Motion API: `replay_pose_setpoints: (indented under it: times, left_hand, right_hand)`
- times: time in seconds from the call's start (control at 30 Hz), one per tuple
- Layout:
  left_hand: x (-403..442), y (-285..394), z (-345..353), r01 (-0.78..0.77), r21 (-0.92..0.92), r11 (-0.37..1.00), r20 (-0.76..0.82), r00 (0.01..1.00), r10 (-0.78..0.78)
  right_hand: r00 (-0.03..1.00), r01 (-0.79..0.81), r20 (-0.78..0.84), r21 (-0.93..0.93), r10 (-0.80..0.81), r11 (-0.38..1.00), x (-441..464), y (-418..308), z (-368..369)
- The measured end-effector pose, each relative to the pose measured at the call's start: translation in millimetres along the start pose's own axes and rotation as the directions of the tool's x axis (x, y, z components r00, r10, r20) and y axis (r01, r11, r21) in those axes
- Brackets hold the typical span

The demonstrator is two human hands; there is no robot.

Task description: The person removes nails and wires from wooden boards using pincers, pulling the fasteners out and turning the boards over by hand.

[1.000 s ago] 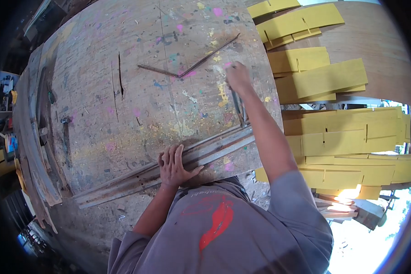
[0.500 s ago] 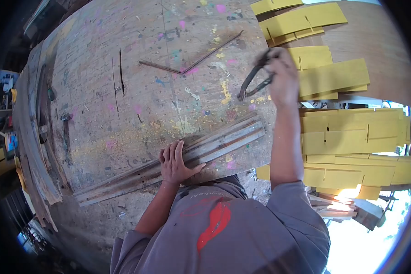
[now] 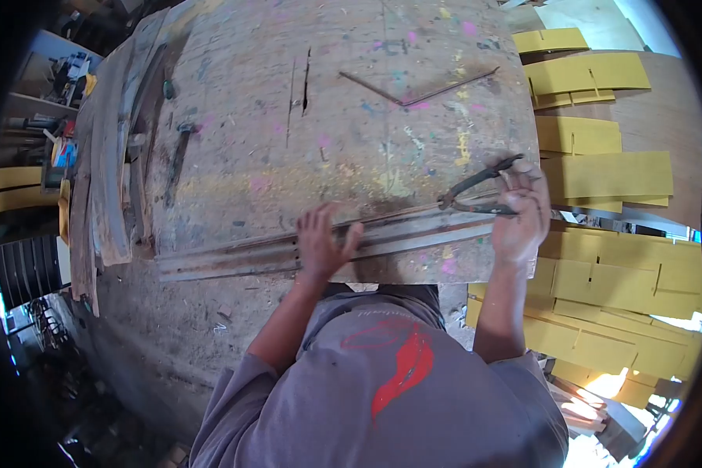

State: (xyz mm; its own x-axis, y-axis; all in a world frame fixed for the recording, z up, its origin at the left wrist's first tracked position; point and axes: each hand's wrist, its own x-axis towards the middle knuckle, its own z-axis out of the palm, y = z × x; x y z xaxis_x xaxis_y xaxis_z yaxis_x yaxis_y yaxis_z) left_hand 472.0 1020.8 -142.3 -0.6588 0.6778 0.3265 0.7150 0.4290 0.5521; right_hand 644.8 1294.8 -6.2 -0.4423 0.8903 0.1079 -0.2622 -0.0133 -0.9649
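My right hand grips a pair of dark pincers by their spread handles. The tool's head points left, over or against the right part of a long weathered grooved wooden strip; whether it touches cannot be made out. My left hand is at the strip's middle, fingers and thumb apart, holding nothing. The strip lies along the near edge of a paint-spotted workbench. Beyond it on the bench lies a thin rod bent into a wide V.
A hammer lies on the left of the bench, near old planks stacked along that side. To the right are several yellow slotted boards. A dark slit runs through the bench top.
My right hand has brought the pincers down to the strip, and their handles are spread wider. The left hand's fingers have lifted slightly. The view has shifted, moving the bench rightward.
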Motion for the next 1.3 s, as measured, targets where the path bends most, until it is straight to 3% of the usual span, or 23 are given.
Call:
replay_pose_setpoints:
  times: [0.13, 0.17, 0.3, 0.47, 0.57, 0.7, 1.03, 1.2, 1.3]
  left_hand:
    - [-34.6, -104.1, -69.4, 0.087, 0.154, 0.984, -0.116, 0.991, -0.07]
    - [-49.3, -138.3, -87.2, 0.091, 0.2, 0.976, -0.128, 0.99, -0.066]
    - [-92.3, -229.7, -160.7, 0.168, 0.317, 0.934, -0.154, 0.98, -0.124]
    - [-118.1, -299.4, -212.3, 0.162, 0.312, 0.936, -0.123, 0.984, -0.129]
    - [-117.5, -305.8, -233.3, 0.048, 0.265, 0.963, 0.02, 0.998, -0.056]
    - [-115.4, -307.1, -241.0, -0.066, 0.195, 0.979, 0.176, 0.984, 0.031]
    - [-108.6, -321.0, -228.7, -0.077, 0.063, 0.995, 0.209, 0.976, 0.063]
    - [-74.7, -283.6, -188.5, -0.13, 0.019, 0.991, 0.221, 0.968, 0.122]
    - [-65.1, -264.8, -167.0, -0.102, -0.043, 0.994, 0.209, 0.972, 0.109]
  right_hand:
    - [0.993, -0.116, -0.034, 0.016, 0.116, 0.993, -62.8, 29.9, 49.2]
    - [0.988, -0.156, 0.039, 0.115, 0.152, 0.981, -77.6, 36.5, 50.5]
    - [0.998, -0.065, 0.028, 0.086, 0.063, 0.994, -127.7, 50.2, 100.5]
    - [0.997, -0.011, 0.079, 0.108, 0.002, 0.994, -174.2, 63.5, 195.3]
    - [0.976, 0.078, 0.193, 0.118, -0.1, 0.99, -195.2, 84.2, 246.9]
    - [0.967, 0.021, 0.251, 0.1, -0.046, 0.995, -220.2, 101.1, 300.3]
    - [0.966, 0.071, 0.249, 0.023, -0.074, 0.997, -249.6, 114.7, 343.8]
    - [0.965, 0.094, 0.244, 0.039, -0.1, 0.995, -247.5, 124.8, 344.1]
    - [0.978, 0.121, 0.178, -0.059, -0.108, 0.991, -247.4, 124.7, 342.3]
